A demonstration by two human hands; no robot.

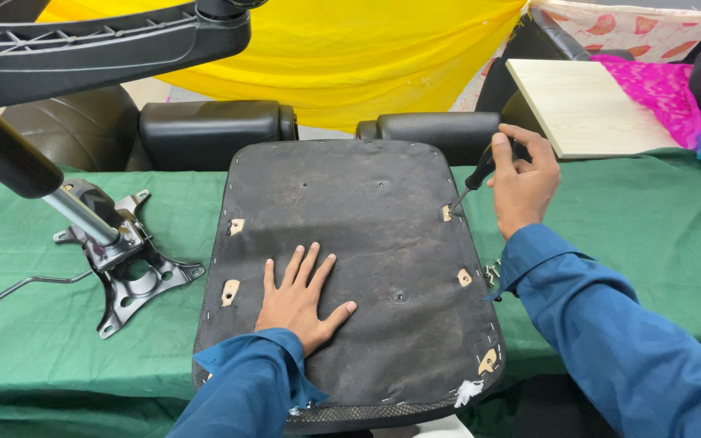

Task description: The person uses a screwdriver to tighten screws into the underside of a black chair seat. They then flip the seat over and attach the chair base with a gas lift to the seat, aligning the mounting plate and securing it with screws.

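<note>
Under both hands: upturned chair seat (pixel 367 243) on green table (pixel 659 227) | left hand (pixel 302 296) flat, fingers spread, pinning it | right hand (pixel 522 182) clamped on screwdriver (pixel 470 182), tip at edge bracket hole | seat looks stiff, heavyish; grip by rim.

We see green cloth (pixel 626 211) over surface. Seat underside (pixel 350 243) dull black, dusty brown patches, pale tan cutouts at edges. Our sleeves (pixel 610 324) deep blue. Screwdriver (pixel 474 177) black-handled. Far drape (pixel 342 57) bright yellow. Far right: pale wood board (pixel 586 101), magenta fabric (pixel 659 93). Left bracket (pixel 127 268) silver-grey.
</note>
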